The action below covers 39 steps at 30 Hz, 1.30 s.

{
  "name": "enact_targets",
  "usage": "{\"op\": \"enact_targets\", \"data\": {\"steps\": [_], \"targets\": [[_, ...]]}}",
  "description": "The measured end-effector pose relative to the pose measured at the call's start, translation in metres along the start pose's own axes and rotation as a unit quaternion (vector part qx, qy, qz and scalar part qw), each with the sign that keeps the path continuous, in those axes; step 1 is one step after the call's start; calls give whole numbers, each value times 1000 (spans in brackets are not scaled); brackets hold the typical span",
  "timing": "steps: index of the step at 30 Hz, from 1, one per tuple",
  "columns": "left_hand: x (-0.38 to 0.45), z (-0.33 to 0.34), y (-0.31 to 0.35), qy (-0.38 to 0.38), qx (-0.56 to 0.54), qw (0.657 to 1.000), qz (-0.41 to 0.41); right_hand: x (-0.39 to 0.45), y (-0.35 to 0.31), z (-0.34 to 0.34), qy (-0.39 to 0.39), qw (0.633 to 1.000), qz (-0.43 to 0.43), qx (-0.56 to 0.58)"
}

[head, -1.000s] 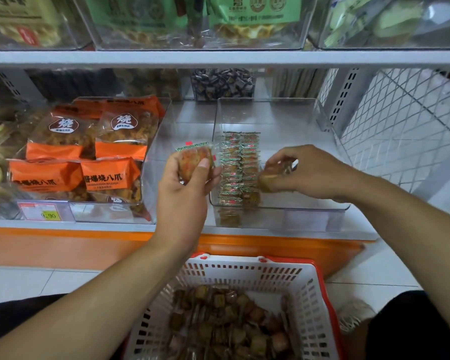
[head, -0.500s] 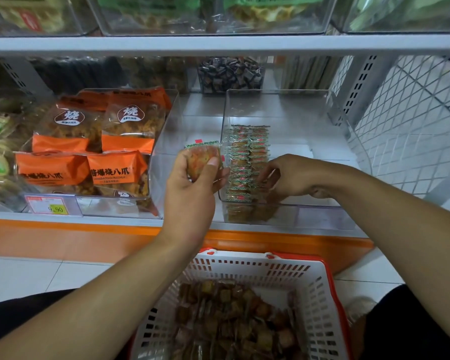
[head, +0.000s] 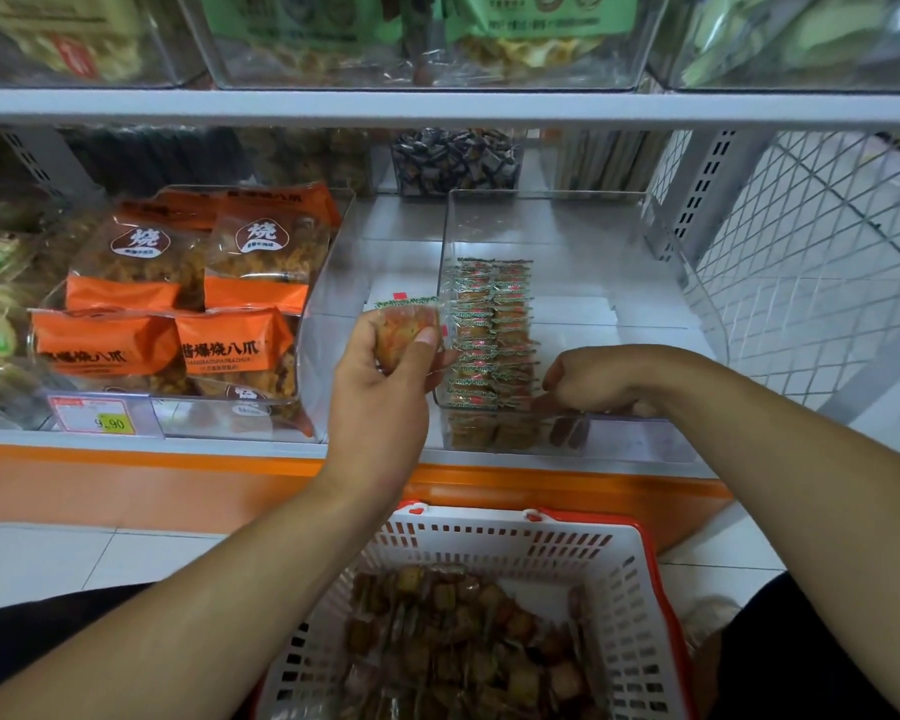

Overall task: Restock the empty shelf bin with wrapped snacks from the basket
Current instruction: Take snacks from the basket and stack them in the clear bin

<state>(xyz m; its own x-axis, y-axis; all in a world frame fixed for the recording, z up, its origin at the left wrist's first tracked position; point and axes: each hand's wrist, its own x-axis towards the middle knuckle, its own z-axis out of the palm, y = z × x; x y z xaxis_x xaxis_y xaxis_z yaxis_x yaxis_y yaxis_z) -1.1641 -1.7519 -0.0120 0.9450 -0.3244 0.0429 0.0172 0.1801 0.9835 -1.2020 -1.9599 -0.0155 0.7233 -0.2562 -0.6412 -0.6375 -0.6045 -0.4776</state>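
Note:
My left hand holds a wrapped snack up just left of the clear shelf bin, pinched between thumb and fingers. Two neat rows of wrapped snacks fill the bin's left side. My right hand reaches down into the bin's front, right of the rows. Its fingertips curl round another snack, which shows dimly through the front wall. The white basket with a red rim sits below, holding several brown wrapped snacks.
A neighbouring clear bin holds orange snack bags, with a price tag on its front. Dark wrapped candies sit at the shelf back. A white wire mesh panel closes the right side. An upper shelf carries more bins.
My right hand has dropped from above the rows into the bin's front with its snack. The left hand has stayed in place holding its snack.

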Motion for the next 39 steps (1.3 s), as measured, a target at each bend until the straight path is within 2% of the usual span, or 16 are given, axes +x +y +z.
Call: {"op": "enact_targets", "data": {"steps": [4,7,14,17,20,22,24,26,28,31,35,37,39], "targets": [[1,-1,-1,-8,5,1000,-3,-4,-7,7,0,999,-41,-22],[2,-2,-1,-16,8,1000,-7,-4,-9,3,30,999,-32,-31],[4,-4,1,-16,-22,998,-51,0,-7,3,-21,999,-23,29],[3,-3,3,-13,-36,997,-63,2,-4,7,-18,1000,-18,10],[0,-5,3,-20,-26,998,-57,-8,-6,-3,40,996,-23,-79],[-3,-7,4,-39,-20,998,-48,-23,-9,-11,155,979,-52,-118],[-6,-8,5,-66,-10,997,-36,-38,-11,-10,230,962,-147,-10],[-9,-7,6,-92,7,996,-18,-55,-19,2,193,936,-256,143],[-11,-5,6,-117,23,993,5,-61,-25,17,140,914,-313,218],[-13,-2,5,-135,14,991,8,-59,-30,31,169,898,-347,212],[-10,-1,2,-127,3,991,-32,-58,-25,29,216,879,-330,268],[-8,0,4,-122,-40,989,-75,-58,-21,22,230,846,-345,335],[-7,0,6,-118,-98,980,-129,-61,-19,13,209,811,-394,379]]}}
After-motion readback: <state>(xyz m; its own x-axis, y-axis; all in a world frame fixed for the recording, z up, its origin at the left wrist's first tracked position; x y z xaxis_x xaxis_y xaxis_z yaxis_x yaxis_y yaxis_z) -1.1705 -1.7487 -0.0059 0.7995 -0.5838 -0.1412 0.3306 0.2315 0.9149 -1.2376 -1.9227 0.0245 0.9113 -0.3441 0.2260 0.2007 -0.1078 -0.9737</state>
